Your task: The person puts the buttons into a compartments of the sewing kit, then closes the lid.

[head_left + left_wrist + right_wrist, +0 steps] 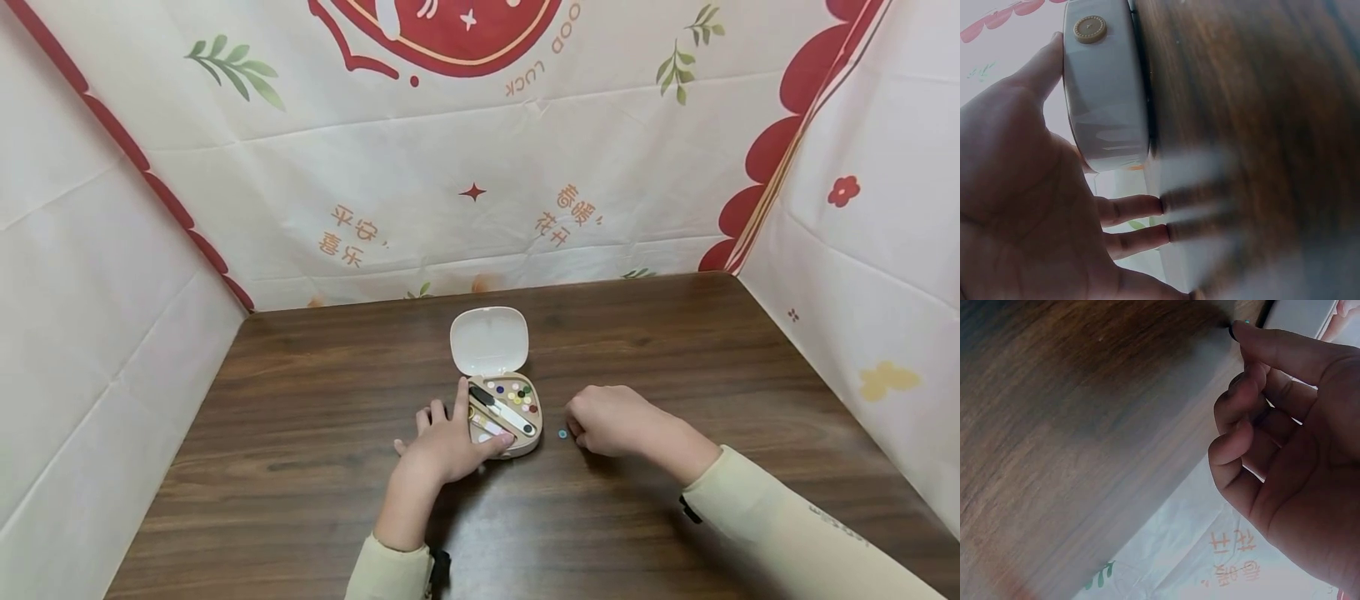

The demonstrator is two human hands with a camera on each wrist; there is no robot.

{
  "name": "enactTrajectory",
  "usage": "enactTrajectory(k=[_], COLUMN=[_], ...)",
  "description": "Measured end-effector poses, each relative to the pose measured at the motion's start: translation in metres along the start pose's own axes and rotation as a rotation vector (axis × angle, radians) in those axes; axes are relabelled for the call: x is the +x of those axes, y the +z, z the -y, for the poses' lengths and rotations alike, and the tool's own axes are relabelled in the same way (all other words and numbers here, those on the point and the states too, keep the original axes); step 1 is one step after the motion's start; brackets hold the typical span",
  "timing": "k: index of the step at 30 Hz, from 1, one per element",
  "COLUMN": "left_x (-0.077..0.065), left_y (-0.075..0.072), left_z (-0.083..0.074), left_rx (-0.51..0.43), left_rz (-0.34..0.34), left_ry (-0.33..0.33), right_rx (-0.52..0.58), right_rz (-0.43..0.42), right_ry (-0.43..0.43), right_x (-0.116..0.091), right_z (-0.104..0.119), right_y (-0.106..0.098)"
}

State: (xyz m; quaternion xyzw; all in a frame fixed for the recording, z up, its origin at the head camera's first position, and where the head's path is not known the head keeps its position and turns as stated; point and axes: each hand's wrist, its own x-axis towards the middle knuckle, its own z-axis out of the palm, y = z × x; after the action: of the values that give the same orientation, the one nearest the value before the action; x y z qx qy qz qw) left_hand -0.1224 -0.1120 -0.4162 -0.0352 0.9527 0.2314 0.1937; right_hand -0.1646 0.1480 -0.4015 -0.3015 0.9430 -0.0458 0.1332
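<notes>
An open sewing kit case (529, 447) stands mid-table with its white lid (489, 342) tipped back. Small coloured buttons (517, 393) lie in its right compartment, and a black-and-white tool (512, 415) runs diagonally across the middle. My left hand (442, 446) rests against the case, thumb on the near rim, index finger along the left side, other fingers spread. Right of the case, my right hand (611, 419) is low over the table, fingers curled. In the right wrist view its thumb and finger pinch a small dark button (1232, 332). A blue button (562, 434) lies just beside it.
The brown wooden table (300, 467) runs back to a printed cloth (420, 167) hanging behind it. More cloth hangs along both sides. On the case's front wall is a round tan catch (1090, 29).
</notes>
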Motion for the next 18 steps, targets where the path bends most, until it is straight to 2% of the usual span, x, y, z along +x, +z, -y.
enactTrajectory(k=[18], left_x=[-0.0006], left_y=[-0.0009], left_z=[-0.001], left_rx=[0.012], left_rz=[0.004], left_ry=[-0.002], right_rx=[-0.047], right_rz=[-0.035], right_ry=[-0.03], right_x=[0.0038], right_z=[0.0007], right_y=[-0.0081])
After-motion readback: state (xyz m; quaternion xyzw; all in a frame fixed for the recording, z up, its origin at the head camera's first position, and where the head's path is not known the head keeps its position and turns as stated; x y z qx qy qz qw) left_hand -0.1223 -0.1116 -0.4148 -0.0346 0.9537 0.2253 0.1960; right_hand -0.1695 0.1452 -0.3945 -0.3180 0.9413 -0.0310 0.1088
